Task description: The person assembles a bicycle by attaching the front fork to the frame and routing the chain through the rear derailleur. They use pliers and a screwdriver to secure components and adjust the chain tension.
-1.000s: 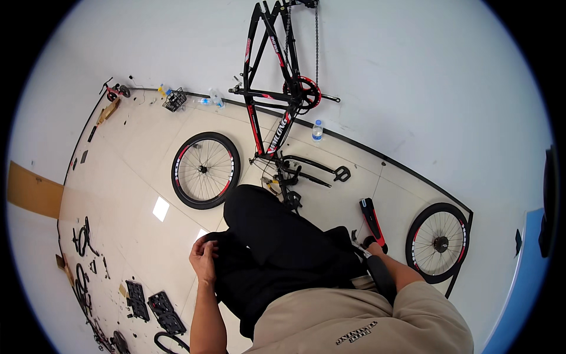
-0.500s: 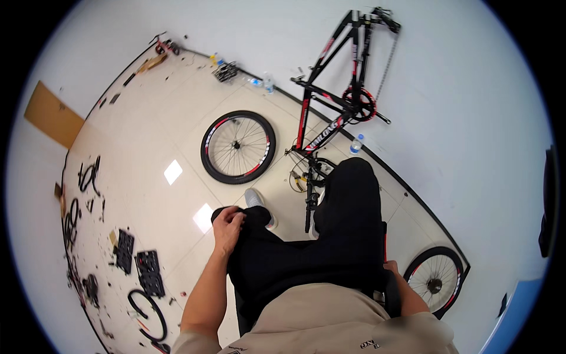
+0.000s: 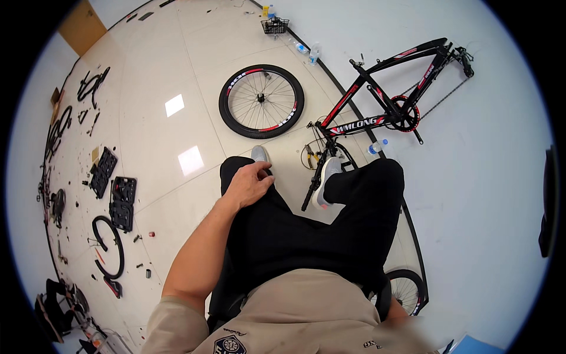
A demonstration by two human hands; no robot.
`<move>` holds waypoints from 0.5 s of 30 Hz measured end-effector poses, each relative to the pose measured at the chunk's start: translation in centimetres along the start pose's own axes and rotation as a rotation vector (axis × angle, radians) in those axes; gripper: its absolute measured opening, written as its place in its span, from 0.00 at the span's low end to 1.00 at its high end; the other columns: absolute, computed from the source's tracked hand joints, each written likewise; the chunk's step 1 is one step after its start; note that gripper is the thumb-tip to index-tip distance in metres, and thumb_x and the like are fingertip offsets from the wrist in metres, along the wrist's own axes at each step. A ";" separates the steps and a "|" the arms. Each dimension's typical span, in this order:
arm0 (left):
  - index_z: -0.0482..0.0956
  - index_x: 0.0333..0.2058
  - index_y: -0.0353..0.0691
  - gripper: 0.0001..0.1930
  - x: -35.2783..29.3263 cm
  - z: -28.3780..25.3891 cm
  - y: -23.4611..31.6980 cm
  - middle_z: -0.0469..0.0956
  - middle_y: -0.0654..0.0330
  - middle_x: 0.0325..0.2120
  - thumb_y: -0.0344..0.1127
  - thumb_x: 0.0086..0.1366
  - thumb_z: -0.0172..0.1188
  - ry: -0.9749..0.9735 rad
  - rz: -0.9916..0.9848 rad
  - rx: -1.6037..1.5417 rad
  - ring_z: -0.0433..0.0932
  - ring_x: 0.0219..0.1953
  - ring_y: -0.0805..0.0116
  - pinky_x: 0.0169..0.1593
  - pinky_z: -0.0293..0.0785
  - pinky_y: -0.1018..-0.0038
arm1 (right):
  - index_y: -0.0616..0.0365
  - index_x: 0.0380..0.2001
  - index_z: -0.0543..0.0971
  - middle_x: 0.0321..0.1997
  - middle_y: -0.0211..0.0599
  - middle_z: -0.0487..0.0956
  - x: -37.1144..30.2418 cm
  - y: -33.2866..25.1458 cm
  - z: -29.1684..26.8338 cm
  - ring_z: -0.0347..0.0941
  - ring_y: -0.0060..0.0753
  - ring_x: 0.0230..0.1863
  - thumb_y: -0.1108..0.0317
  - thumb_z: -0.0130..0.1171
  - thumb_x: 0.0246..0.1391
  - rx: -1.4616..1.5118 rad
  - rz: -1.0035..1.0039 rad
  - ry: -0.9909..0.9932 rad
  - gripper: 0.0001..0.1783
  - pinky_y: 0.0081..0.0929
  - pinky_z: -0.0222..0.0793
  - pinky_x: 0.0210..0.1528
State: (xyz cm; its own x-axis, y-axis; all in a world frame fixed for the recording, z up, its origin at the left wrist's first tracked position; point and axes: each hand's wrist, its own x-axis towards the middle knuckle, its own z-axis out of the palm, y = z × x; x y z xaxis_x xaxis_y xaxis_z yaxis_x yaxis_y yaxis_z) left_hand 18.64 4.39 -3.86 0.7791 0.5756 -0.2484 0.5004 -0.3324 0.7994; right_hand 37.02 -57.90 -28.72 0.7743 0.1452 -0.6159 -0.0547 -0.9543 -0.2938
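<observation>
My left hand [image 3: 252, 184] rests on my left thigh near the knee, fingers apart and slightly bent, with nothing seen in it. Of my right arm only part of the forearm [image 3: 398, 311] shows, down beside the black chair; the hand itself is hidden. In front of my feet a bicycle wheel [image 3: 229, 123] lies flat on the floor. To its right a black and red bicycle frame [image 3: 357, 125] leans against the wall, its handlebar [image 3: 323, 176] low beside my right shoe [image 3: 324, 186]. Yellow-handled pliers [image 3: 312, 158] lie by the handlebar.
Another wheel [image 3: 408, 290] stands by the wall behind my right side. Two open black tool cases [image 3: 122, 203], a curved black tyre piece [image 3: 122, 253], a saddle [image 3: 112, 287] and small parts lie at left. Bottles [image 3: 377, 146] and a wire basket [image 3: 275, 26] line the wall.
The view has swung to the right and the bicycle parts sit differently in it. My left hand stays on the thigh, its fingers more spread. My right hand has gone out of sight.
</observation>
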 end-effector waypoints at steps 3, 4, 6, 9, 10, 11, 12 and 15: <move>0.75 0.54 0.32 0.23 0.1 0.1 0.2 0.83 0.52 0.37 0.36 0.62 0.62 -0.054 -0.011 0.007 0.82 0.39 0.61 0.47 0.77 0.69 | 0.64 0.24 0.83 0.25 0.54 0.80 -0.8 -0.5 -0.8 0.81 0.52 0.31 0.49 0.64 0.41 -0.011 0.018 -0.006 0.24 0.43 0.73 0.35; 0.74 0.54 0.32 0.23 0.1 0.0 0.3 0.83 0.52 0.37 0.37 0.62 0.62 -0.065 -0.012 0.011 0.82 0.39 0.61 0.47 0.77 0.69 | 0.64 0.24 0.83 0.25 0.54 0.80 -0.9 -0.7 -0.9 0.81 0.52 0.31 0.50 0.64 0.42 -0.014 0.020 -0.008 0.23 0.43 0.73 0.35; 0.74 0.54 0.33 0.23 0.3 0.2 0.2 0.83 0.52 0.37 0.37 0.62 0.62 -0.072 -0.002 0.021 0.82 0.39 0.61 0.47 0.77 0.69 | 0.64 0.25 0.83 0.25 0.54 0.80 -1.1 -1.0 -1.2 0.81 0.52 0.31 0.50 0.64 0.42 -0.018 0.027 -0.014 0.23 0.43 0.73 0.35; 0.75 0.54 0.33 0.23 0.4 0.3 -0.5 0.83 0.52 0.37 0.37 0.62 0.62 -0.055 0.015 0.034 0.82 0.38 0.60 0.47 0.77 0.69 | 0.64 0.25 0.83 0.25 0.54 0.80 -0.9 -1.5 -1.3 0.81 0.52 0.31 0.51 0.64 0.42 -0.025 0.026 -0.025 0.23 0.43 0.73 0.35; 0.75 0.54 0.33 0.23 0.4 0.3 -0.4 0.83 0.52 0.37 0.37 0.62 0.62 -0.053 0.018 0.037 0.82 0.38 0.60 0.46 0.77 0.69 | 0.64 0.25 0.83 0.25 0.54 0.80 -1.1 -1.5 -1.3 0.81 0.52 0.31 0.51 0.64 0.42 -0.022 0.029 -0.026 0.23 0.43 0.73 0.35; 0.75 0.54 0.33 0.23 0.4 0.4 -0.3 0.83 0.51 0.37 0.37 0.62 0.62 -0.052 0.021 0.039 0.82 0.38 0.59 0.46 0.77 0.69 | 0.64 0.25 0.83 0.25 0.54 0.80 -1.2 -1.5 -1.3 0.81 0.52 0.31 0.51 0.64 0.42 -0.020 0.037 -0.026 0.23 0.43 0.73 0.35; 0.75 0.53 0.33 0.22 0.3 0.5 -0.3 0.83 0.52 0.37 0.37 0.62 0.62 -0.051 0.024 0.040 0.82 0.38 0.59 0.46 0.77 0.68 | 0.64 0.25 0.83 0.25 0.54 0.80 -1.3 -1.5 -1.3 0.81 0.52 0.31 0.51 0.63 0.43 -0.021 0.037 -0.029 0.22 0.43 0.73 0.35; 0.75 0.53 0.33 0.22 0.3 0.3 0.0 0.83 0.52 0.37 0.37 0.62 0.62 -0.046 0.032 0.044 0.82 0.37 0.59 0.45 0.77 0.68 | 0.65 0.25 0.83 0.26 0.55 0.80 -1.4 -1.6 -1.4 0.81 0.52 0.30 0.52 0.63 0.43 -0.021 0.039 -0.032 0.22 0.43 0.74 0.35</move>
State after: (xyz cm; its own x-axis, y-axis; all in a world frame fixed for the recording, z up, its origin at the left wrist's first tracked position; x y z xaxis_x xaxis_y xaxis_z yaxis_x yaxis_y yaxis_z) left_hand 19.00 4.30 -4.13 0.8108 0.5298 -0.2486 0.4903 -0.3829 0.7829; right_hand 36.92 -56.89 -26.37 0.7512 0.1155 -0.6499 -0.0714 -0.9646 -0.2540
